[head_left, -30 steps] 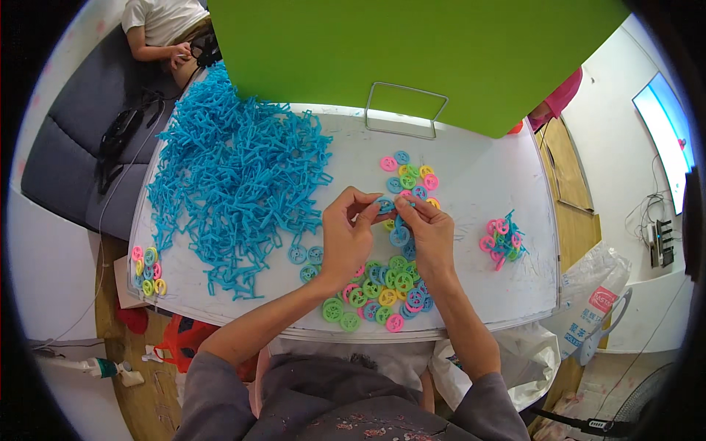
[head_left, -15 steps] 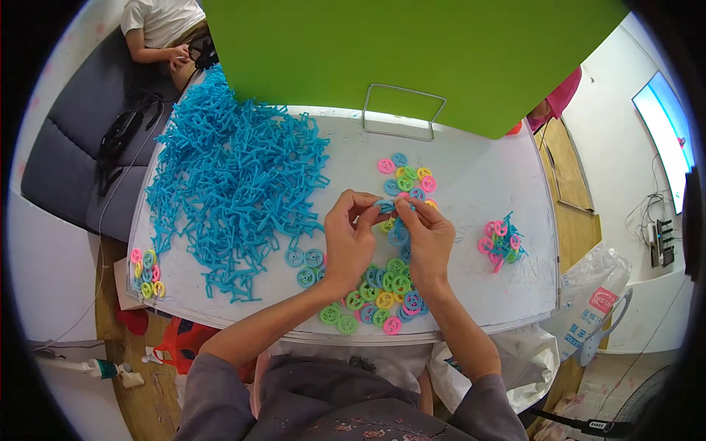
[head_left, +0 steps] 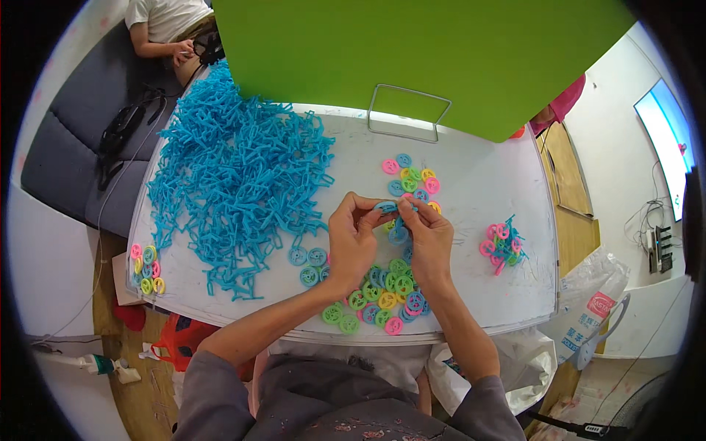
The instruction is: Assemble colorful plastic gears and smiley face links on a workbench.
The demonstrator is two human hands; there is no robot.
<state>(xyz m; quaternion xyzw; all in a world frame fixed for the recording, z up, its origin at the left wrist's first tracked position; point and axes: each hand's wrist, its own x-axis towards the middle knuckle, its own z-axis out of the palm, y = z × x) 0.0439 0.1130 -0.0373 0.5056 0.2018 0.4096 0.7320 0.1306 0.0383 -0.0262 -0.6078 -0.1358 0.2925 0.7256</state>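
Over the middle of the white table [head_left: 485, 169], my left hand [head_left: 351, 239] pinches a small blue plastic wheel [head_left: 385, 208] by its edge. My right hand [head_left: 431, 246] meets it there, its thumb and fingers closed on the same blue part. Another blue wheel [head_left: 398, 234] shows just below the fingertips; whether it hangs from the held part or lies on the table, I cannot tell. Loose wheels in green, yellow, pink and blue lie close by: a near heap [head_left: 386, 300] between my forearms and a far group [head_left: 410, 180] beyond my hands.
A large pile of blue plastic link pieces [head_left: 243, 176] covers the table's left side. Small clusters of wheels lie at the left edge [head_left: 148, 270] and on the right [head_left: 502, 245]. A green panel [head_left: 426, 59] with a wire handle [head_left: 409, 112] stands behind. Another person [head_left: 168, 37] sits at far left.
The whole view has shifted slightly. My hands stay together on the blue wheel, with only small finger movement.
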